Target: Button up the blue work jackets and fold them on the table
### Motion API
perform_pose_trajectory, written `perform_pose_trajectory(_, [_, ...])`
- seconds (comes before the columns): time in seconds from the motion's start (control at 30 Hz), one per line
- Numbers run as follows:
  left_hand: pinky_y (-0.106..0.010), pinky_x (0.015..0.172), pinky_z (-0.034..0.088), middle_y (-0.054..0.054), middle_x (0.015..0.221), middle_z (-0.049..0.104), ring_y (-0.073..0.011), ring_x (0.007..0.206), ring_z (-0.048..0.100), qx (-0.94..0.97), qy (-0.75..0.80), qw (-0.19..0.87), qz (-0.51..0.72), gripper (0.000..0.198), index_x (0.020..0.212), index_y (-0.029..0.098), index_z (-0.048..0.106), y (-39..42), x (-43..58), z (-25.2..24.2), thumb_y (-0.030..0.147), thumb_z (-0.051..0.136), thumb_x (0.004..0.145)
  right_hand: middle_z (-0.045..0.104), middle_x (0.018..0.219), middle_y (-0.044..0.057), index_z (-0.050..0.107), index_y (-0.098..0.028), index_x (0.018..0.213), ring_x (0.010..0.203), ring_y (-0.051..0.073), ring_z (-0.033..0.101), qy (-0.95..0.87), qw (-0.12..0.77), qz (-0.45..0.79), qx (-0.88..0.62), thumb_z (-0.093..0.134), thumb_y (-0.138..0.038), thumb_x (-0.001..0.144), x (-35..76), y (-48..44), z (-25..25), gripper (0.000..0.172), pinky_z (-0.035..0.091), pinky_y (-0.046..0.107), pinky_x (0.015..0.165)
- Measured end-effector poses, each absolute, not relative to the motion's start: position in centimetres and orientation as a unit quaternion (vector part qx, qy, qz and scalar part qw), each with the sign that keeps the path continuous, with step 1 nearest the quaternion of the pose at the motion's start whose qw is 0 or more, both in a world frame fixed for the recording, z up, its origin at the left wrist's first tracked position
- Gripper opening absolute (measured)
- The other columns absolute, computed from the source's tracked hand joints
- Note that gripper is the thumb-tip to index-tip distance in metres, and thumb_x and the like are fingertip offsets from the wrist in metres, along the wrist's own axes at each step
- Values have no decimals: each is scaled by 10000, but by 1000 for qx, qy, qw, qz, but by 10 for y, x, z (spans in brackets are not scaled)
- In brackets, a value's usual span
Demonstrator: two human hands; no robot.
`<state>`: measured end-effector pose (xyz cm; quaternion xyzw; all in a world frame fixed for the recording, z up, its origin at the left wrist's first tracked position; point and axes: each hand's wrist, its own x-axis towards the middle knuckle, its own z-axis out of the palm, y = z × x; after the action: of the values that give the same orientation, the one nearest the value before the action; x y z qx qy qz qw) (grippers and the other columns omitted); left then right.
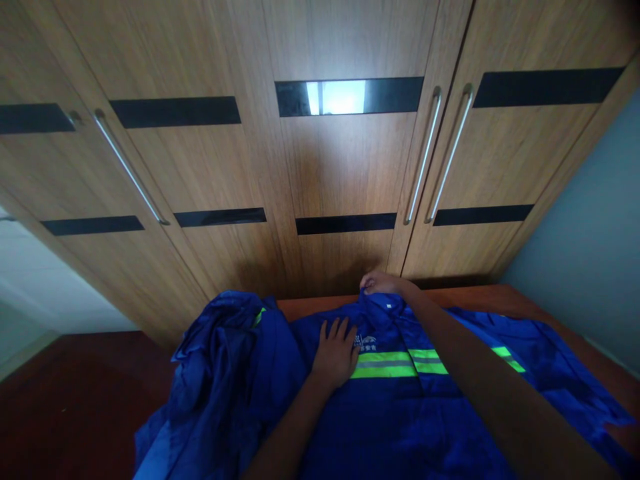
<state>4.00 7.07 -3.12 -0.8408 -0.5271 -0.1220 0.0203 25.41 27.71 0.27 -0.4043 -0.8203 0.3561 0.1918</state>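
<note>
A blue work jacket with yellow-green and grey reflective bands lies spread out, front side up. My left hand rests flat on its chest, fingers spread, beside a small white printed logo. At the top of the jacket, my right hand pinches the collar between thumb and fingers. One sleeve stretches out to the right, past my right forearm. Bunched blue cloth with a bit of reflective strip lies to the left; whether it belongs to the same jacket I cannot tell.
Just beyond the jacket stands a wooden wardrobe with black inlays and long metal handles. The reddish-brown surface shows under and around the cloth. A grey-blue wall rises at the right.
</note>
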Motion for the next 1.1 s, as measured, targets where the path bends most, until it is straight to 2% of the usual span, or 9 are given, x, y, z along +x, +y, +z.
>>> perform_pose_trajectory(0.2, [-564, 1120, 192, -101, 1483, 393, -300, 1363, 325, -836, -535, 25, -124, 493, 1395, 242, 408, 69, 40, -35, 441, 326, 951, 718, 863, 40, 690, -194, 825, 842, 197, 661, -774, 340, 282, -454, 591, -173, 713, 260, 268, -15, 151, 505, 329, 809])
perform_pose_trajectory(0.37, [-523, 1101, 261, -100, 1448, 437, -298, 1333, 371, -810, -574, -6, -123, 468, 1334, 243, 480, 77, 42, -17, 452, 411, 921, 712, 859, 30, 677, -204, 836, 837, 189, 666, -758, 390, 268, -448, 561, -178, 734, 261, 255, -26, 157, 516, 336, 815])
perform_pose_trajectory(0.5, [-446, 1034, 370, -94, 1305, 569, -246, 1205, 506, -770, -625, -37, -122, 360, 1257, 239, 547, 110, 38, 13, 326, 366, 958, 715, 860, 30, 672, -188, 820, 822, 180, 668, -764, 386, 272, -439, 567, -172, 718, 263, 254, -21, 147, 525, 312, 779])
perform_pose_trajectory(0.6, [-352, 901, 476, -76, 1123, 663, -205, 1003, 619, -771, -625, -66, -100, 255, 1120, 227, 632, 136, 27, 28, 284, 474, 928, 715, 835, 23, 671, -185, 811, 803, 177, 667, -764, 376, 262, -454, 575, -166, 719, 268, 256, -15, 134, 526, 300, 762])
perform_pose_trajectory(0.67, [-297, 806, 511, -60, 1010, 687, -173, 876, 646, -771, -626, -82, -85, 187, 1018, 209, 665, 144, 20, 31, 272, 524, 912, 715, 833, 26, 676, -191, 818, 803, 182, 664, -760, 372, 243, -475, 573, -160, 737, 272, 255, -12, 135, 520, 306, 774])
perform_pose_trajectory(0.73, [-300, 770, 525, -51, 971, 680, -154, 823, 646, -768, -630, -87, -77, 182, 998, 186, 656, 142, 13, 30, 284, 521, 926, 718, 866, 38, 686, -206, 844, 845, 197, 658, -753, 368, 218, -500, 574, -158, 763, 273, 251, -12, 146, 503, 328, 822])
perform_pose_trajectory(0.9, [-400, 821, 534, -70, 1157, 600, -212, 974, 611, -765, -636, -63, -79, 316, 1155, 161, 576, 124, 7, 33, 356, 560, 907, 694, 1075, 46, 692, -244, 997, 1069, 233, 592, -753, 346, 179, -530, 583, -162, 807, 266, 241, -19, 234, 418, 374, 986])
perform_pose_trajectory(1.1, [-446, 889, 494, -95, 1210, 574, -229, 1048, 580, -785, -613, -15, -91, 311, 1181, 172, 563, 123, 19, 51, 328, 547, 913, 642, 1171, 82, 639, -205, 1129, 1087, 215, 582, -713, 297, 184, -608, 498, -237, 924, 314, 254, -20, 251, 432, 406, 984])
